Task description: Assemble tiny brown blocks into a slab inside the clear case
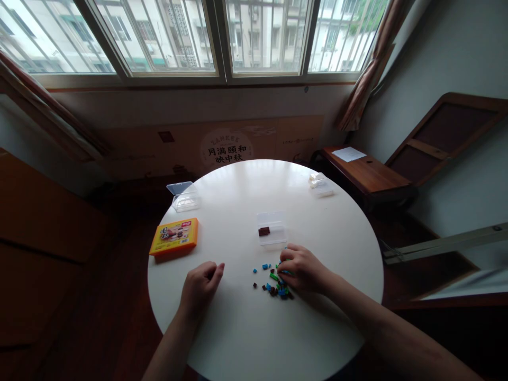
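Note:
A pile of small toy bricks [273, 290] in blue, green and dark brown lies loose on the white round table [238, 328]. My right hand [300, 268] is over the pile's right side, its fingers bent and closed down among the pieces. What its fingertips hold, if anything, is hidden. To the left of the bricks, my left hand [201, 283] rests on the table as a loose fist, thumb on top, with nothing showing in it. Just beyond the pile lies a clear plastic tray [278, 236], and a dark brown brick block [264, 231] sits on its left part.
An orange-yellow box [174, 236] lies at the table's left edge. Behind it stands an open clear plastic case [186, 201]. Another clear case [321, 184], with pale contents, is at the back right. A wooden side table [369, 172] bears a paper sheet [349, 154].

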The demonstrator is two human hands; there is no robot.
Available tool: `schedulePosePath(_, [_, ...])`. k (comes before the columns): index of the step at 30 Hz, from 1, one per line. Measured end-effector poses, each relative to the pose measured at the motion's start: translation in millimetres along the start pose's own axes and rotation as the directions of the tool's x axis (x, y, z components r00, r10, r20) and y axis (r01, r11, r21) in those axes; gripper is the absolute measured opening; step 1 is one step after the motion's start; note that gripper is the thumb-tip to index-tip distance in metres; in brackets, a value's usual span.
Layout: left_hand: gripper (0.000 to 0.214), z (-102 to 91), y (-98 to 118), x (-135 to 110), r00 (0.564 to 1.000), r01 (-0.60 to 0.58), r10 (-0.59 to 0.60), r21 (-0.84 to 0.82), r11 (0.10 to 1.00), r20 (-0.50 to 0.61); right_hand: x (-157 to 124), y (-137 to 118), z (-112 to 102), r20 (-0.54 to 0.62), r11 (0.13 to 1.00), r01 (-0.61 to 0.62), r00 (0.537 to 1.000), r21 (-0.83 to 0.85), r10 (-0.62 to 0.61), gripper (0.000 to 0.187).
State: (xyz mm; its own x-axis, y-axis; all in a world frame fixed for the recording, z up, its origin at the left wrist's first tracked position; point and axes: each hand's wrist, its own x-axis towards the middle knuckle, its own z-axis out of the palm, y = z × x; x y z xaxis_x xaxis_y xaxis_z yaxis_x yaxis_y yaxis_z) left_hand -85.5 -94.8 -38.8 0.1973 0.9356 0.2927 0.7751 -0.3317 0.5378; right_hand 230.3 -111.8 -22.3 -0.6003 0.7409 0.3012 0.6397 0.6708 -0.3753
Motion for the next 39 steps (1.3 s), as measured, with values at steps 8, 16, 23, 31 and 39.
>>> schedulePosePath(8, [0.042,0.2,1.6,0.5,1.000,0.011,-0.011,0.015,1.000,0.012,5.6,-6.0,0.8,0.075,0.997,0.014,0.997,-0.081,-0.008,0.013])
schedulePosePath(16, [0.042,1.2,5.5,-0.6,0.999,0.015,-0.018,0.071,0.997,0.050,6.3,-14.3,2.4,0.089,0.993,0.014,0.996,-0.118,-0.003,0.018])
schedulePosePath(23, [0.041,1.2,9.6,-3.5,0.998,0.031,-0.036,0.099,0.995,0.052,2.3,-19.4,5.0,0.069,0.988,-0.058,0.995,-0.145,0.069,0.017])
schedulePosePath(31, [0.040,1.8,9.3,-4.7,0.998,0.028,-0.034,0.110,0.994,0.051,0.2,-27.6,6.6,0.015,0.965,-0.194,0.980,-0.176,0.200,0.019])
schedulePosePath(39, [0.038,-1.1,12.2,-5.9,0.998,0.031,-0.035,0.095,0.995,0.046,-3.9,-28.5,9.8,-0.003,0.955,-0.245,0.969,-0.169,0.248,0.018])
